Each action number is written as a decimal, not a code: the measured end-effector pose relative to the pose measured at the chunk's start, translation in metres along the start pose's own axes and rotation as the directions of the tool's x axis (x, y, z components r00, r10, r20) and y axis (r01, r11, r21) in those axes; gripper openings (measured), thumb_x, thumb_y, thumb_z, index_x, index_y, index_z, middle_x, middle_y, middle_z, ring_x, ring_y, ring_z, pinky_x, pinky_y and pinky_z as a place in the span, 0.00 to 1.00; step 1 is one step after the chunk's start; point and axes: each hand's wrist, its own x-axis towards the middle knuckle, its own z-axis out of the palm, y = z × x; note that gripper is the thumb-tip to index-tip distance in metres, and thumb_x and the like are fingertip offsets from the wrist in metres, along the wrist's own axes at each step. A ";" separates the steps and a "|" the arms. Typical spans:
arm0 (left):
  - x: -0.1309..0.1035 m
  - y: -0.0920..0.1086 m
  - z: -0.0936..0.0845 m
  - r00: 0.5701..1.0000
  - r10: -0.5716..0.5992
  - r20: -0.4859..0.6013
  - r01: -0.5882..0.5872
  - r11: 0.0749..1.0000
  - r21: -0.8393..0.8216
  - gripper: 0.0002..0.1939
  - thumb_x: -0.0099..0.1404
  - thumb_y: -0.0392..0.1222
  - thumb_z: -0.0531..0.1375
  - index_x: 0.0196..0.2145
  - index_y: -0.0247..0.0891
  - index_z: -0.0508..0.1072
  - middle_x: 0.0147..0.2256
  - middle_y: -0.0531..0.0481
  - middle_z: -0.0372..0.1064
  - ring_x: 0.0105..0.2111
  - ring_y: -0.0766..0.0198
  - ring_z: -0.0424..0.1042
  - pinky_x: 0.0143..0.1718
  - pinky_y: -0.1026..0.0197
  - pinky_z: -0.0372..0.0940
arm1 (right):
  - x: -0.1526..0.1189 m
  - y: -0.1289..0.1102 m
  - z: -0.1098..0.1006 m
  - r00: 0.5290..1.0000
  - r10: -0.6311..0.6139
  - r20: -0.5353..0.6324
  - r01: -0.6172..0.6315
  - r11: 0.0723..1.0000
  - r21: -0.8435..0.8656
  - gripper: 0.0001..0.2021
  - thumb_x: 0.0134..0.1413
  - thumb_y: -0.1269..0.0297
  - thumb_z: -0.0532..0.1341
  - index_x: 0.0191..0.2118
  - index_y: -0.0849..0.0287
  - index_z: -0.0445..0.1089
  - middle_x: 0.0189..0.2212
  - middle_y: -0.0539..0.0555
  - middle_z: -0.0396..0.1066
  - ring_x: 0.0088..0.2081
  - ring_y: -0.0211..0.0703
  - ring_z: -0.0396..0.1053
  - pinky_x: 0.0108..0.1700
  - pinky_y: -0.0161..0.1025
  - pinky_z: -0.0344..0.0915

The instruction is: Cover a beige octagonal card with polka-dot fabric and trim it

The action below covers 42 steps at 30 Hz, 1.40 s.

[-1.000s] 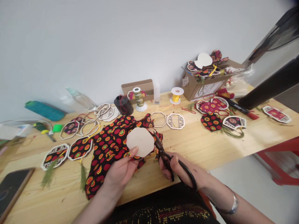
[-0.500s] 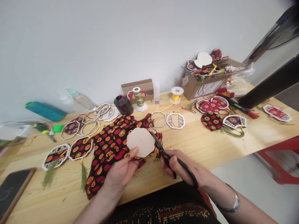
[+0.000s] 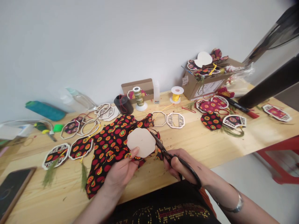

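Observation:
Patterned black, red and orange cloth (image 3: 105,155) lies bunched on the wooden table. Over part of it is a pale card piece (image 3: 141,141) with a scalloped outline. My left hand (image 3: 123,171) pinches the card's lower edge, thumb on top, with cloth under it; the fingers beneath are partly hidden. Black scissors (image 3: 164,152) are in my right hand (image 3: 182,165), fingers wrapped round the handles. Their blades point up and left, against the cloth at the card's right edge. How far the blades are parted is hard to tell.
Cut-out ornaments with tassels (image 3: 56,155) lie left, near a phone (image 3: 15,193). Behind stand a thread spool (image 3: 139,98), a yellow thread spool (image 3: 177,94) and a black cup (image 3: 123,105). A full cardboard box (image 3: 203,85) is back right, beside a thick black post (image 3: 271,82).
My right hand and the scissors have shifted slightly right and down. The cloth edge by the blades has changed shape a little. My left hand and the card are almost unmoved.

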 end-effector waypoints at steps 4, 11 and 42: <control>0.000 0.001 0.002 1.000 0.002 -0.031 -0.003 1.000 -0.003 0.33 0.61 0.20 0.56 0.61 0.41 0.65 0.46 0.49 0.78 0.43 0.63 0.78 0.58 0.63 0.63 | 0.000 0.001 0.001 1.000 0.001 0.004 -0.001 0.998 0.060 0.26 0.62 0.39 0.46 0.29 0.58 0.59 0.19 0.44 0.52 0.21 0.33 0.49 0.24 0.35 0.48; -0.001 0.002 0.004 0.998 0.032 -0.046 -0.032 0.999 0.004 0.31 0.63 0.23 0.55 0.62 0.41 0.63 0.48 0.49 0.77 0.46 0.62 0.77 0.58 0.63 0.64 | 0.001 0.001 0.001 1.000 -0.005 -0.010 0.005 0.996 0.086 0.27 0.61 0.38 0.47 0.26 0.58 0.56 0.19 0.44 0.51 0.21 0.31 0.47 0.22 0.34 0.46; -0.002 0.002 0.002 0.999 -0.051 0.019 0.051 0.999 0.001 0.34 0.62 0.22 0.53 0.63 0.42 0.63 0.49 0.47 0.76 0.48 0.60 0.76 0.61 0.60 0.60 | -0.001 -0.010 0.000 0.999 0.007 0.044 -0.007 1.000 -0.009 0.33 0.58 0.32 0.37 0.27 0.58 0.57 0.19 0.48 0.58 0.22 0.34 0.57 0.25 0.35 0.57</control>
